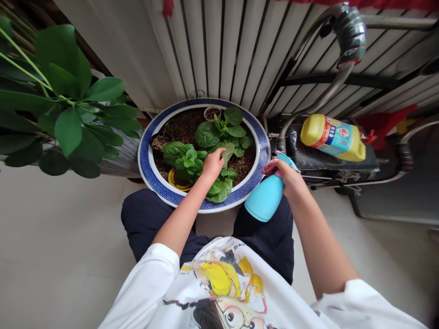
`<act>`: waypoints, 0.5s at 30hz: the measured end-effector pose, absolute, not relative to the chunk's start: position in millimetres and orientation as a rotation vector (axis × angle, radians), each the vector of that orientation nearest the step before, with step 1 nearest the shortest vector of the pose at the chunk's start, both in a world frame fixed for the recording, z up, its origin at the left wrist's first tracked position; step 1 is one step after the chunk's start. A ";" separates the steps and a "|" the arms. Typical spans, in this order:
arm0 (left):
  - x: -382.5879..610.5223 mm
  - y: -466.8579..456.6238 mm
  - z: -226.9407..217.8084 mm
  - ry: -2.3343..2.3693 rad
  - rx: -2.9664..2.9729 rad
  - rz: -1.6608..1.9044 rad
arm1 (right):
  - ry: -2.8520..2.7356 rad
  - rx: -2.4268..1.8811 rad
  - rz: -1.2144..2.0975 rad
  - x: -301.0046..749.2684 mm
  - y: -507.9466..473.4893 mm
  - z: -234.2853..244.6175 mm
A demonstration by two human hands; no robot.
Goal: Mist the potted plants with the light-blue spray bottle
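A white ribbed radiator [212, 45] closed off the far side of the round blue-and-white pot [146, 160]. A broad-leaved plant [68, 130] stood to the left; to the right stood a metal frame [332, 93], with a yellow jug [334, 137] lying on its black seat [297, 160]. The left forearm crossed the near rim, hiding part of the pot.

Count: one pot, one jug, one spray bottle [263, 198], one white cup [205, 114] and one yellow container [172, 178] in the soil. The green plants [207, 135] merged and could not be counted with certainty.

The spray bottle was above the right thigh, beside the pot's right rim. Its long axis ran aslant, base toward the near left, head toward the far right. The right hand [288, 176] had its fingers wrapped around the neck and trigger. The left hand [213, 164] had curled fingers at a pale leaf [229, 153]; whether they pinched it could not be determined.
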State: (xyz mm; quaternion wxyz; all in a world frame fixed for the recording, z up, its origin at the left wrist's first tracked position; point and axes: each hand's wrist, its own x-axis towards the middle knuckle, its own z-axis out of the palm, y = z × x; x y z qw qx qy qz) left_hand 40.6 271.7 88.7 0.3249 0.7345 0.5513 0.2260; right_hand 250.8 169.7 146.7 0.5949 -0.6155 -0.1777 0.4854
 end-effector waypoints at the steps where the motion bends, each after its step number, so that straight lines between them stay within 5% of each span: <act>1: 41.4 271.5 88.7 1.441 1.933 0.595 | -0.406 -1.455 1.131 252.4 173.9 148.2; 15: 40.4 264.7 94.2 1.386 1.960 0.584 | -0.462 -1.519 1.266 260.9 213.2 141.1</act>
